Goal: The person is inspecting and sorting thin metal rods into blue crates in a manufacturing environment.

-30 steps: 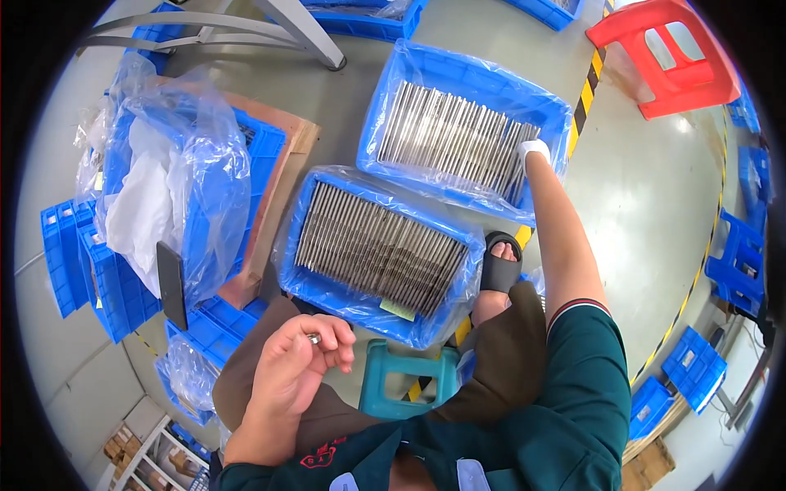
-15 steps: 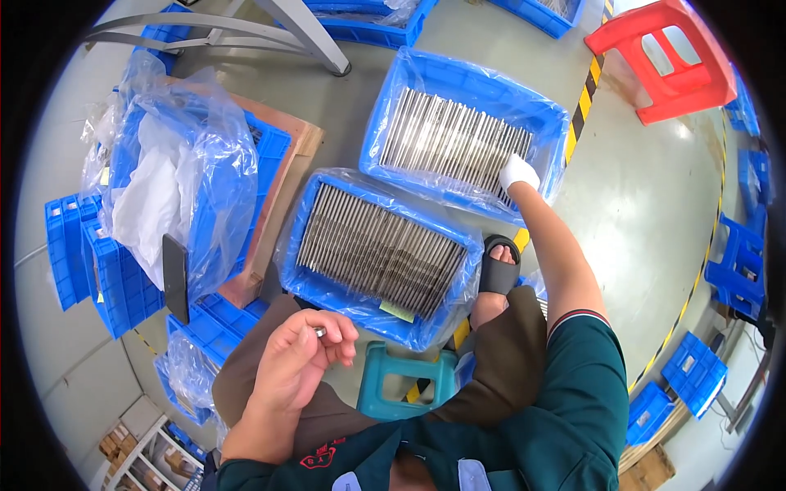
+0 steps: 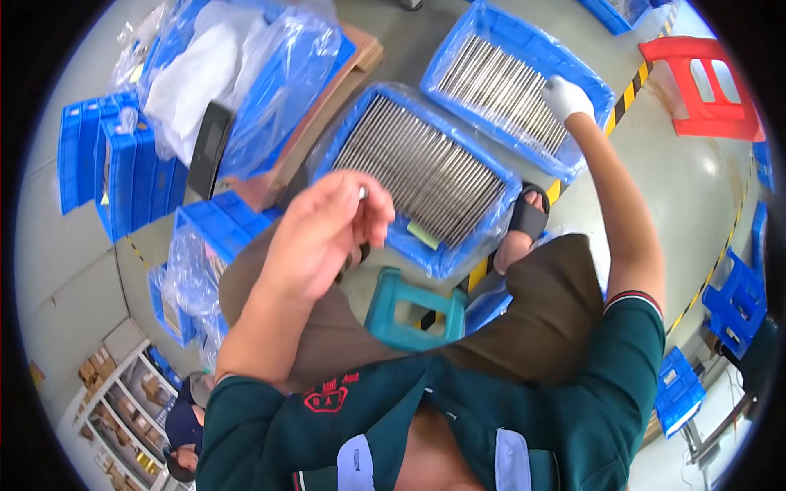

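My left hand [image 3: 319,233] is raised in front of the near bin, palm turned inward and fingers curled. A small shiny metal piece [image 3: 363,194] shows between its thumb and forefinger. In a white glove, my right hand [image 3: 567,100] is closed at the right end of the far bin's row of metal rods [image 3: 499,82]; its fingertips and whatever they grip are hidden. That far blue bin [image 3: 565,49] is lined with clear plastic. The near blue bin [image 3: 434,260], also lined, holds a tight row of similar metal rods [image 3: 417,168], with a yellowish paper slip [image 3: 423,236] at its front edge.
A teal stool [image 3: 413,307] stands between my legs. On the left, a wooden pallet [image 3: 360,57] carries a plastic-wrapped blue bin with white cloth [image 3: 196,74] and a dark flat object [image 3: 210,150]. A red stool [image 3: 708,90] is at far right. Another person [image 3: 187,430] appears lower left.
The whole view has shifted. My left hand has risen toward the near bin with the small metal piece still in it. My right hand stays at the far bin's right end.
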A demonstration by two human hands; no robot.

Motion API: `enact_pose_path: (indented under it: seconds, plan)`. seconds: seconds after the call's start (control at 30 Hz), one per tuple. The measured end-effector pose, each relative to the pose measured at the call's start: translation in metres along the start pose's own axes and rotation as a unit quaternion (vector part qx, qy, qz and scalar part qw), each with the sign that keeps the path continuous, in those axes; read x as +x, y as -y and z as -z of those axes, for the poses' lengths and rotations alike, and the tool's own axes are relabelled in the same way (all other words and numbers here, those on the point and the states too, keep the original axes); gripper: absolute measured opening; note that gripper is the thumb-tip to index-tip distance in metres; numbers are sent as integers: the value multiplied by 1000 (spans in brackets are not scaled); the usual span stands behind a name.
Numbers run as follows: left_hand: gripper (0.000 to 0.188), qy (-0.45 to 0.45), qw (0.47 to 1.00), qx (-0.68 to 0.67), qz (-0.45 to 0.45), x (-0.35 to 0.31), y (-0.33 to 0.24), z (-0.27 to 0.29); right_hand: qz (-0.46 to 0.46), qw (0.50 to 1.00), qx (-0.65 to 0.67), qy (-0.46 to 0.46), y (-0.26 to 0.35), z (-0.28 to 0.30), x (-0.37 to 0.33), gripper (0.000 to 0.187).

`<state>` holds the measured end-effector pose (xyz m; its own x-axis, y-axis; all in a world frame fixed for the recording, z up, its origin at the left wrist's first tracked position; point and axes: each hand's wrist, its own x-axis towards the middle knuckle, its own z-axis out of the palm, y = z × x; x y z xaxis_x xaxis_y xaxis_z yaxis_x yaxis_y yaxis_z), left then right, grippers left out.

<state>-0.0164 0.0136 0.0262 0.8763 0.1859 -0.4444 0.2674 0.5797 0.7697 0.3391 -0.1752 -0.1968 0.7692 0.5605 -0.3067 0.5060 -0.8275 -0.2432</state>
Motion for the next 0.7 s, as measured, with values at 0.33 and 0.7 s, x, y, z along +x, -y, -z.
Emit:
enact_pose_path:
  seconds: [0.33, 0.7]
  plan:
    - [30, -17, 997, -43, -64, -21, -15, 23, 107, 951, -104, 272, 134, -68, -109, 37]
    - [35, 1, 981, -156, -116, -52, -34, 37, -317, 919, 184, 148, 213, -219, -147, 48]
